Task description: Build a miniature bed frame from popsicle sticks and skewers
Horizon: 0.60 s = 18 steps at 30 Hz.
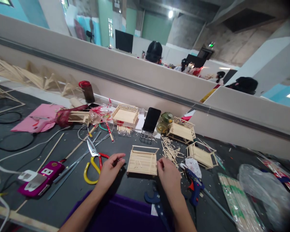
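Observation:
A small tray-like frame built of thin wooden sticks (pixel 142 160) lies on the dark table in front of me. My left hand (pixel 110 169) rests just left of it, fingers loosely curled, fingertips near its left edge, holding nothing I can see. My right hand (pixel 168 174) sits at its right front corner with fingers curled down against the frame's edge. Red-and-yellow scissors (pixel 94 161) lie beside my left hand. A blue glue gun (pixel 194 185) lies right of my right hand.
Several more stick models (pixel 125 115) (pixel 182 129) (pixel 201 155), loose sticks (pixel 170 149), a phone on a wire stand (pixel 151 120), a magenta power strip (pixel 42 178), cables, a pink sheet (pixel 40 116), bundled skewers (pixel 239 203) and a plastic bag (pixel 265 190) crowd the table. People sit beyond the partition.

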{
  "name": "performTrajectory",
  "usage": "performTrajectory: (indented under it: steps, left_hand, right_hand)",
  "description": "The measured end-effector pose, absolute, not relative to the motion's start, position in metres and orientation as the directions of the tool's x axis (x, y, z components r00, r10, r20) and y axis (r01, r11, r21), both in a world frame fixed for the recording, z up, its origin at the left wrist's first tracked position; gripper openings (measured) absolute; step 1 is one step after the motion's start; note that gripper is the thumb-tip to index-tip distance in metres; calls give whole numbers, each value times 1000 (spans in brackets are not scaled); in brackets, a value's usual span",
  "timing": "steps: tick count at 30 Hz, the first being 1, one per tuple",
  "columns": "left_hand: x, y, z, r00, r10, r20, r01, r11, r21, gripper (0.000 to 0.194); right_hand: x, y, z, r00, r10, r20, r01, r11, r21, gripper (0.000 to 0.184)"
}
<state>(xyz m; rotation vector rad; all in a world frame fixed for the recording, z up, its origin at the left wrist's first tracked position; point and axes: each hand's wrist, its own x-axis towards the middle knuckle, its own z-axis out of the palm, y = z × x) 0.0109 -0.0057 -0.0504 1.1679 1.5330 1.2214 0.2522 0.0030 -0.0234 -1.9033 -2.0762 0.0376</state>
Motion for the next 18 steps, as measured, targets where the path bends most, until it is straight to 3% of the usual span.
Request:
performTrajectory:
  steps: [5, 9, 13, 18]
  left_hand:
    - [19, -10, -44, -171, 980, 102, 375, -31, 926, 21]
    - [49, -20, -29, 111, 943, 313, 661, -305, 686, 15]
    - [79, -19, -25, 314, 881, 355, 744, -461, 484, 11]
    - [93, -9, -43, 410, 844, 346, 813, -510, 280, 7]
  right_hand:
    - [260, -5, -28, -19, 991, 132, 933, 65, -354, 18]
    - [253, -3, -32, -13, 995, 98, 929, 49, -368, 16]
    - [244, 1, -33, -5, 998, 70, 953, 26, -302, 17]
    - [240, 3, -32, 17, 1000, 4, 964, -16, -265, 17]
